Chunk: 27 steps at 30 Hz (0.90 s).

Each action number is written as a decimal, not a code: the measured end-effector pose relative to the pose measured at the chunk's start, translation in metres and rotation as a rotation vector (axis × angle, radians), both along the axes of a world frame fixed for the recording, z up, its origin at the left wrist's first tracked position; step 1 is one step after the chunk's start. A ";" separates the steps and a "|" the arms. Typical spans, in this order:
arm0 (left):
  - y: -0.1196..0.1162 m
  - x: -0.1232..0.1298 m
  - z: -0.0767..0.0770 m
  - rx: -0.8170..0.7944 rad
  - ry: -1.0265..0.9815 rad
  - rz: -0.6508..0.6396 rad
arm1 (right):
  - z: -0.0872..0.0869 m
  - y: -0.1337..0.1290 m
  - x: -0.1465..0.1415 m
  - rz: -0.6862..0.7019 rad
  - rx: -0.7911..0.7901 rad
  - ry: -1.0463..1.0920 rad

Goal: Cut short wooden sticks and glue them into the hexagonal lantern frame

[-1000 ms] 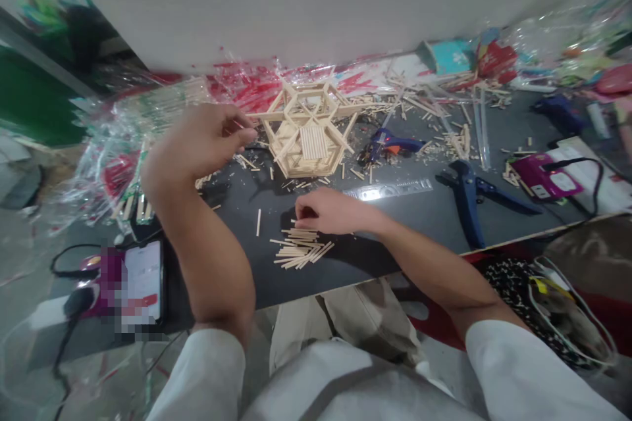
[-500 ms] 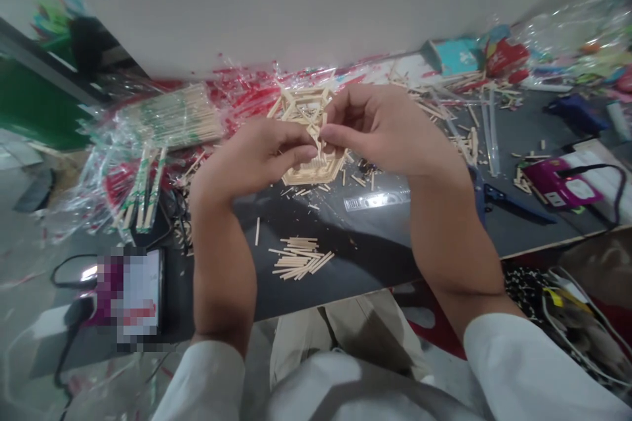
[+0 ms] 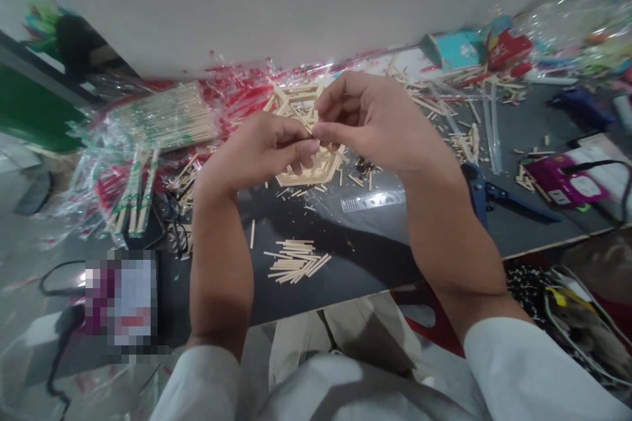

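My left hand [image 3: 266,151] and my right hand [image 3: 368,120] meet over a hexagonal frame [image 3: 303,177] built from pale wooden sticks. Thumb and fingers of the right hand pinch a short wooden stick [image 3: 315,120]. The left hand's thumb and forefinger are pinched together against the right fingertips; what lies between them is hidden. Both hands cover the frame's middle, so I cannot tell whether the stick touches it. Nearer me lies a loose pile of cut sticks [image 3: 295,263], with a single stick [image 3: 253,234] to its left.
A clear ruler [image 3: 372,200] lies right of the frame. Blue-handled cutters [image 3: 513,202] and a purple device [image 3: 567,179] sit further right. Bagged sticks [image 3: 162,115] and plastic wrapping are at the left. Scattered stick pieces [image 3: 432,102] lie behind my right hand. A blurred-out phone lies front left.
The fingertips of both hands have come closer together, and the left forefinger and thumb have closed up. The whole view has shifted slightly; the pile and ruler look unmoved on the table.
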<state>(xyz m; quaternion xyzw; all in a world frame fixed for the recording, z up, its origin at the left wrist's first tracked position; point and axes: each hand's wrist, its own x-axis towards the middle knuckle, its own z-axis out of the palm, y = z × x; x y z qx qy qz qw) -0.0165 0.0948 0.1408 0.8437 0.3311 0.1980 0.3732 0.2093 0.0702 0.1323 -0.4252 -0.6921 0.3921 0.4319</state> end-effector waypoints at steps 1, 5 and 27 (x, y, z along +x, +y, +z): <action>-0.001 0.001 0.001 -0.035 -0.022 -0.008 | 0.000 0.000 0.000 0.004 0.013 -0.001; -0.004 0.005 0.003 -0.111 -0.105 0.019 | 0.000 0.000 -0.001 0.013 0.034 0.007; 0.000 0.007 0.000 -0.082 -0.042 0.034 | 0.011 -0.011 0.006 0.103 0.078 -0.162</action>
